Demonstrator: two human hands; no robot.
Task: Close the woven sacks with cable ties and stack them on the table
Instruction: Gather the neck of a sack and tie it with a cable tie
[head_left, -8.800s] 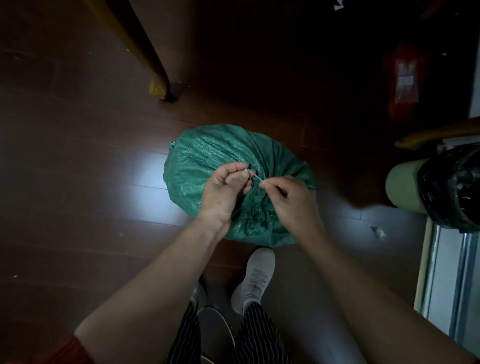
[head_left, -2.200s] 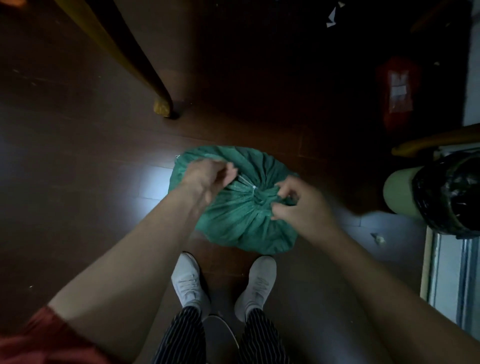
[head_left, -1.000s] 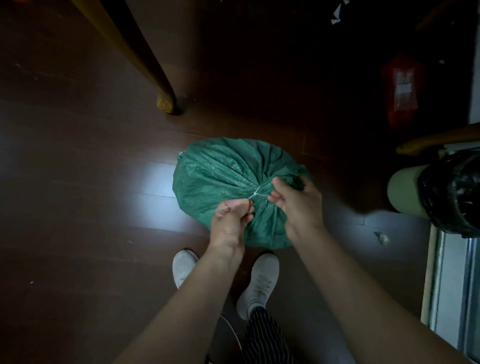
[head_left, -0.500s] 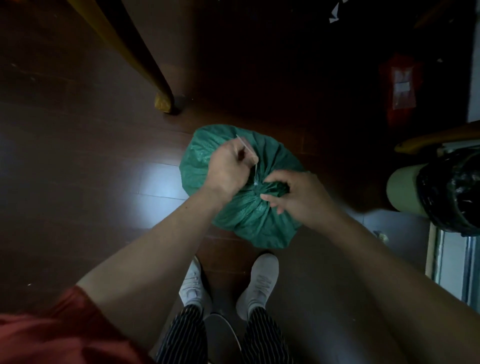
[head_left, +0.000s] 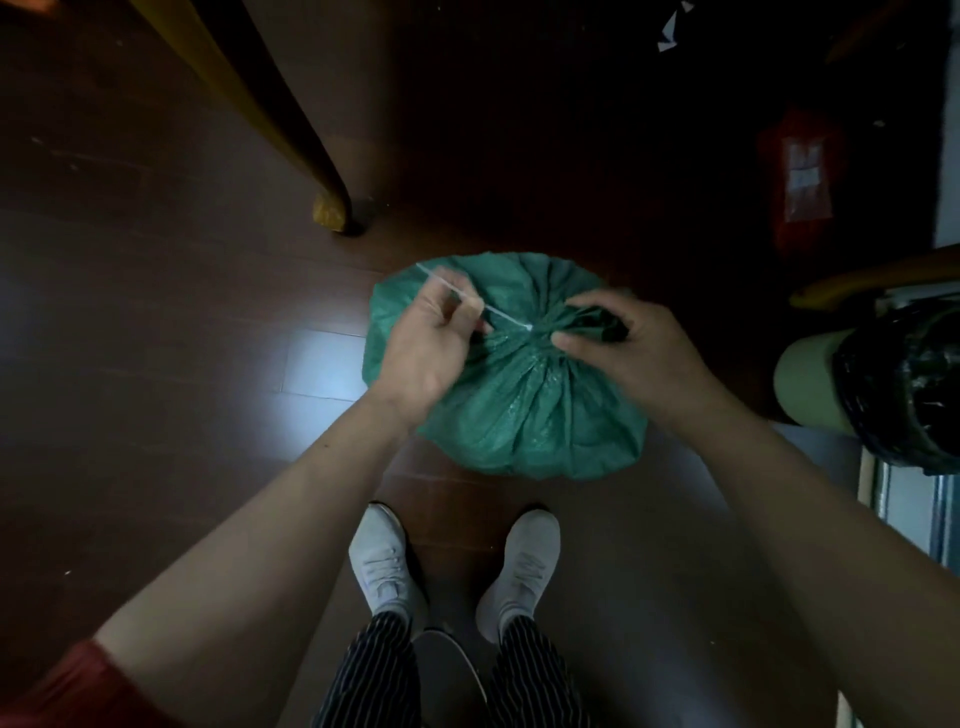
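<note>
Head view: half a second ago my left hand (head_left: 426, 348) was drawing the tail of the tie (head_left: 498, 314) up over the sack (head_left: 519, 415). Now it has swung out to my left, and the tie runs taut from its head at the gathered neck (head_left: 595, 321). The loop looks cinched tight, so I judge this sack all but closed, with lifting it still to do. My left hand pinches the tail between thumb and curled fingers. My right hand (head_left: 639, 358) is curled round the bunched neck, bracing it. The sack sits on the floor (head_left: 156, 364), just ahead of my shoes.
</note>
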